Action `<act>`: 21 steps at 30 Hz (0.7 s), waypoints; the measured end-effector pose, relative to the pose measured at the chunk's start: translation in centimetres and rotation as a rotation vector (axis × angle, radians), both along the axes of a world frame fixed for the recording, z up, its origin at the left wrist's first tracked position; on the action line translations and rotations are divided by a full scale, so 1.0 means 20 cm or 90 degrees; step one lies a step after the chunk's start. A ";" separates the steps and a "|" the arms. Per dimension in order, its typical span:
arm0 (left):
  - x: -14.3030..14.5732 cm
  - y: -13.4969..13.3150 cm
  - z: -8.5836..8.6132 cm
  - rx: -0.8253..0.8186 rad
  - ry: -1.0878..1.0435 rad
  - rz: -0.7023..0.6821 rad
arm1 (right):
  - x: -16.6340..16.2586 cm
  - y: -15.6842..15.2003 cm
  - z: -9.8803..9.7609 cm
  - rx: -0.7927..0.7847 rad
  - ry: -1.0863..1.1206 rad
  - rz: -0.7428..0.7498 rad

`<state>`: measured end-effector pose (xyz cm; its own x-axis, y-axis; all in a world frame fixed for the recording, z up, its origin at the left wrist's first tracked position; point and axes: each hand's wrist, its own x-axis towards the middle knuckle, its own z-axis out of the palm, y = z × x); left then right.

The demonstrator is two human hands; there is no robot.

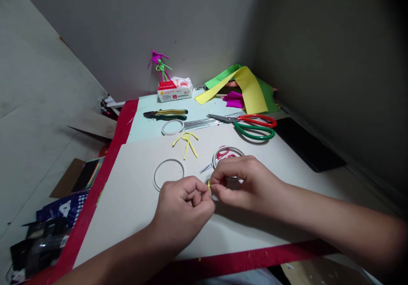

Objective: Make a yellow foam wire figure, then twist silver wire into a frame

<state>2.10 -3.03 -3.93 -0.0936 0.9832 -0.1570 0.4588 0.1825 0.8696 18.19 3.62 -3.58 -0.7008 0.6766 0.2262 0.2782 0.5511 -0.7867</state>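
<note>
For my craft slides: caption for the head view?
Left hand and right hand pinch a small yellow strip over white card.

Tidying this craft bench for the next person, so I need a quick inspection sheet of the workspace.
surface: white board edged with red tape
job's things: small yellow piece pinched by right hand; yellow wire figure; wire ring
clutter: pliers, steel wires, red-and-green-handled scissors, small red-handled scissors, coloured paper
hands: left hand curled beside the yellow piece
cables: nothing seen
surroundings: grey walls, tissue packet
</note>
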 end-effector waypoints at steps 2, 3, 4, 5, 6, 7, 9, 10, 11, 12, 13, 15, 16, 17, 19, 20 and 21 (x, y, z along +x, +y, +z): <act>0.00 0.00 0.00 0.004 0.005 0.000 | 0.00 0.00 -0.01 -0.004 0.001 -0.002; 0.00 0.00 0.00 0.004 0.005 0.000 | -0.01 0.00 -0.01 -0.010 0.002 -0.001; 0.00 0.00 0.01 0.003 0.005 0.001 | -0.01 0.00 -0.01 -0.018 0.003 0.001; -0.01 0.00 0.01 0.002 0.003 0.001 | -0.01 0.00 -0.01 -0.027 0.005 0.003; -0.01 0.00 0.01 0.000 0.002 0.001 | -0.01 0.00 -0.01 -0.036 0.008 0.003; -0.01 0.00 0.01 -0.002 0.001 0.001 | -0.01 0.00 -0.01 -0.045 0.008 0.004; 0.00 0.00 0.02 -0.004 0.001 0.000 | -0.01 0.00 -0.01 -0.066 0.005 0.000; 0.00 0.00 0.02 -0.004 0.002 0.001 | 0.00 0.00 0.00 -0.077 0.003 -0.005; 0.00 0.00 0.02 -0.003 0.002 0.001 | 0.00 0.00 0.00 -0.090 0.003 -0.008; 0.00 0.00 0.02 -0.002 0.004 0.002 | 0.00 0.00 0.00 -0.105 0.001 -0.010; -0.01 0.00 0.02 0.000 0.003 0.003 | 0.00 0.01 0.00 -0.119 0.001 -0.011; -0.01 -0.01 0.02 0.003 -0.004 0.007 | 0.00 0.01 0.00 -0.144 0.007 -0.013; -0.01 -0.01 0.02 0.002 -0.012 0.008 | -0.01 0.01 0.00 -0.157 0.014 -0.015; -0.01 -0.01 0.02 0.001 -0.022 0.010 | -0.01 0.01 0.00 -0.173 0.024 -0.017; -0.02 -0.01 0.03 -0.008 -0.052 0.018 | -0.01 0.01 0.00 -0.209 0.053 -0.025; -0.02 0.00 0.03 -0.015 -0.071 0.023 | -0.02 0.02 0.00 -0.228 0.068 -0.030; -0.02 0.00 0.03 -0.024 -0.091 0.027 | -0.02 0.02 0.00 -0.246 0.083 -0.036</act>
<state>1.64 -3.07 -3.37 -0.1095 0.9718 -0.2087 0.3223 0.2333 0.9174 17.85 3.95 -3.58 -0.6430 0.7652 0.0319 0.1843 0.1950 -0.9633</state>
